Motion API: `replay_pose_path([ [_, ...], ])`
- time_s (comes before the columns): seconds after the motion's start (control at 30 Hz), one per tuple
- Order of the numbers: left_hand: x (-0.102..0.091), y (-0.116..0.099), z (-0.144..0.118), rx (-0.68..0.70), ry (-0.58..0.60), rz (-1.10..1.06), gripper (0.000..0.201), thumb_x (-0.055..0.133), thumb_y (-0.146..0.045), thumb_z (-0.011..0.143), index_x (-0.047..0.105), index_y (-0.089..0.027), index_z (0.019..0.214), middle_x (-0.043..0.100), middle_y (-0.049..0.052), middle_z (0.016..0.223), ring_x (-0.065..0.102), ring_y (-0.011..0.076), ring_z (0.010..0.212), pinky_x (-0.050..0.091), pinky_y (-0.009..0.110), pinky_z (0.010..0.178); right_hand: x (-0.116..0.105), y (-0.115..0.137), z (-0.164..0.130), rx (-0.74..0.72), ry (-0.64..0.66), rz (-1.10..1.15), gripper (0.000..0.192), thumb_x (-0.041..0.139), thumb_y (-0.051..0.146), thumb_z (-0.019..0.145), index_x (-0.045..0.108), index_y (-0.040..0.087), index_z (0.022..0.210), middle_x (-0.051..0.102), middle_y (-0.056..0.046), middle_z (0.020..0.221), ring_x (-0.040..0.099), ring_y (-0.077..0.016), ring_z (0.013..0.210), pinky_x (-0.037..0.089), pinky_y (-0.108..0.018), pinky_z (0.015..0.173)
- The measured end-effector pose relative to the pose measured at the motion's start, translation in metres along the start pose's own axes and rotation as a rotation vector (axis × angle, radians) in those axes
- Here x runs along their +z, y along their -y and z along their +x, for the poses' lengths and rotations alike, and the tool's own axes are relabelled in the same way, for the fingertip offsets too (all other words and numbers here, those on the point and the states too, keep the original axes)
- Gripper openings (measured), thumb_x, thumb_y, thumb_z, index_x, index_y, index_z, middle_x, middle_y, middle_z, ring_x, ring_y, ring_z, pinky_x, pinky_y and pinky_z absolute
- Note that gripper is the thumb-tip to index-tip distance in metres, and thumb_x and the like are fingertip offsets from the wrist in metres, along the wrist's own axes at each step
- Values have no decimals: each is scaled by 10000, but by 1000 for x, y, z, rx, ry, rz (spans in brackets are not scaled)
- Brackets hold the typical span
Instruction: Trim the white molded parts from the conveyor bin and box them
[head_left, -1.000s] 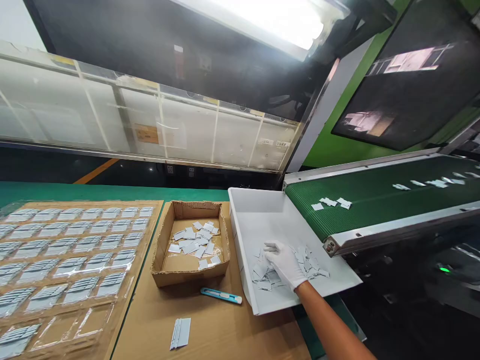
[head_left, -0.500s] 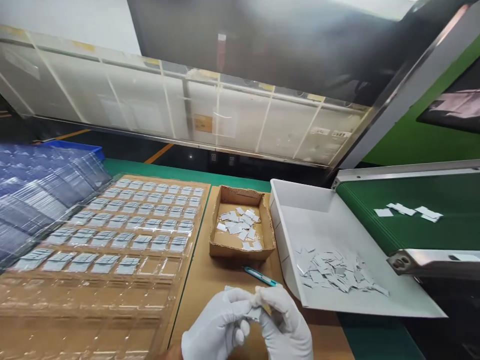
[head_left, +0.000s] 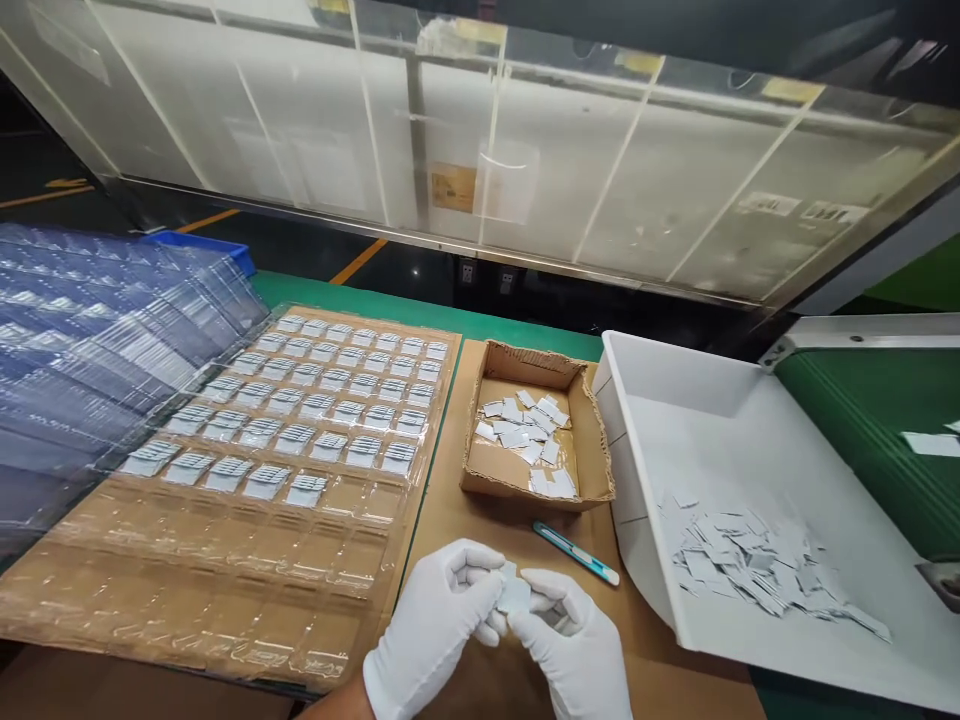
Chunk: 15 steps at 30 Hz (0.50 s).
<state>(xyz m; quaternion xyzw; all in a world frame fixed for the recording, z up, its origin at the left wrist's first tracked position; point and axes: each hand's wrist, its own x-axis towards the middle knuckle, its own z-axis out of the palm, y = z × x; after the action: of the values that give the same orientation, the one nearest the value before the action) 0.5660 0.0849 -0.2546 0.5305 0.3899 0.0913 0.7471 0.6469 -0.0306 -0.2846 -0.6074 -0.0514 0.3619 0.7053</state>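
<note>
Both gloved hands meet low over the cardboard-covered table (head_left: 465,500): left hand (head_left: 431,625) and right hand (head_left: 574,650) each pinch a small white plastic piece (head_left: 516,592) between fingertips, grip closed on it. Beside them a blue utility knife (head_left: 576,552), a cardboard box (head_left: 592,450), a white bin (head_left: 637,390), and a clear blister tray (head_left: 225,560).

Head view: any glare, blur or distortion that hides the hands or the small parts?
Head view: evenly lit and sharp; both gloved hands, left hand and right hand, pinch a small white piece; glare streaks the clear panels and clear tray; wide-angle bending slants the edges.
</note>
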Motion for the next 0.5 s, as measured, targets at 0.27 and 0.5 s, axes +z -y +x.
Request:
replay_pose_path([
  [0.27,-5,4,0,24,-22,-72,508,733,-539,668,672,-126,958,728,74,812,656,154,563,554,270,541,4,8,12,32,24,-77,339,881,327,540,758,205,831,734,-19,728,677,-184,704,562,-250,665],
  [0.5,1,-34,15,379,-164,307,226,720,-388,727,700,-182,819,749,35,790,693,186,717,583,260,653,-35,3,-10,-518,-234,-518,389,764,386,714,707,326,1094,753,-11,867,700,-237,770,557,-353,790],
])
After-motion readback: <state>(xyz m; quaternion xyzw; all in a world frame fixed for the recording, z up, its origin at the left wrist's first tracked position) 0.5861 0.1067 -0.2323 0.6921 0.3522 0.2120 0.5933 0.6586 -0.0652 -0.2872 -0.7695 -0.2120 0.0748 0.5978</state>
